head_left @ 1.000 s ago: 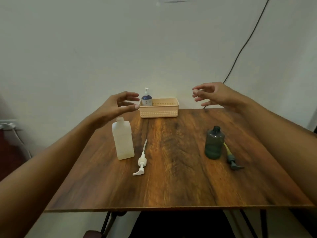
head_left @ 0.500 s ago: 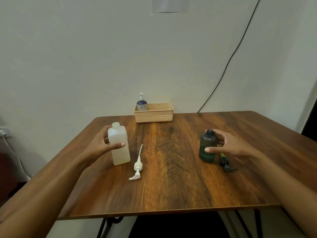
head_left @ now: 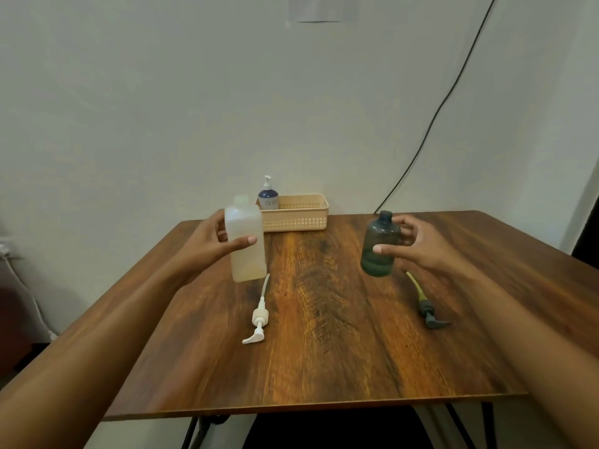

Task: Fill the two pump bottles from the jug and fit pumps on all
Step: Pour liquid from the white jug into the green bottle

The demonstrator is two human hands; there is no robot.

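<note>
My left hand (head_left: 212, 244) grips a white translucent rectangular bottle (head_left: 246, 241), uncapped and lifted a little off the wooden table (head_left: 324, 351). My right hand (head_left: 418, 247) holds a dark green round bottle (head_left: 379, 244), also open-necked and raised above the table. A white pump (head_left: 259, 315) with its tube lies flat on the table below the white bottle. A dark pump (head_left: 426, 311) with a yellowish tube lies under my right wrist. No jug is in view.
A beige perforated basket (head_left: 296, 212) stands at the table's back edge against the wall, with a blue pump bottle (head_left: 268, 196) in its left end. A black cable (head_left: 437, 118) runs down the wall at the right.
Both hands came down from near the basket, closed on the two bottles and have lifted them off the table. The pumps have not moved.
</note>
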